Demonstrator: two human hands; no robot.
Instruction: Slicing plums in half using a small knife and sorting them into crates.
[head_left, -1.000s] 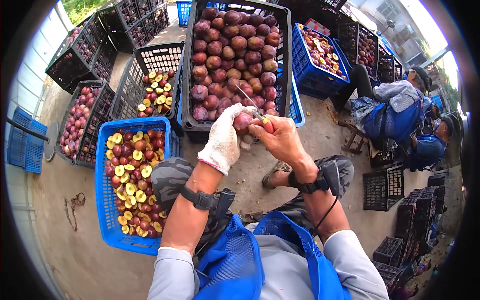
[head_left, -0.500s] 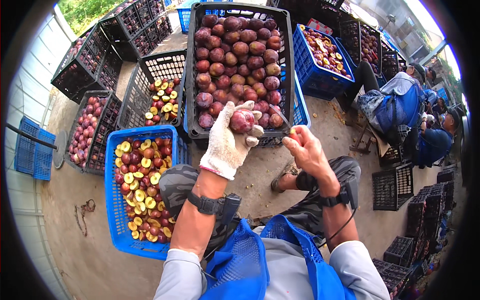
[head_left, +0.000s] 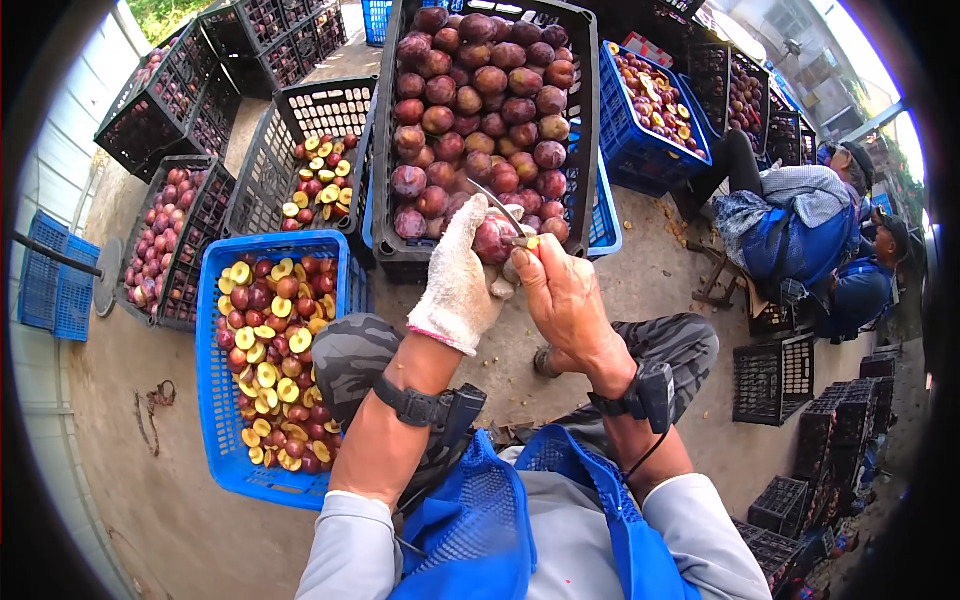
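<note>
In my left hand [head_left: 450, 285], which wears a white knit glove, the fingers curl round a reddish-purple plum [head_left: 494, 241]. My bare right hand [head_left: 563, 300] grips a small knife [head_left: 493, 201], its handle mostly hidden by the fingers. The blade lies across the plum's upper side and points up and to the left; how deep it sits cannot be seen. Just beyond my hands is a black crate [head_left: 584, 130] full of whole plums. A blue basket [head_left: 209, 370] of cut plums, yellow flesh showing, stands left of my knee.
Behind the blue basket stand a black crate [head_left: 262, 165] with some halved plums and another crate of plums [head_left: 200, 260]. A blue crate [head_left: 625, 160] of cut fruit is at the far right. Co-workers [head_left: 800, 215] sit at right, near a black crate [head_left: 760, 385] and stacked crates.
My right hand has moved left and brought the knife against the plum. The left hand still holds the plum, and the whole view has shifted slightly.
</note>
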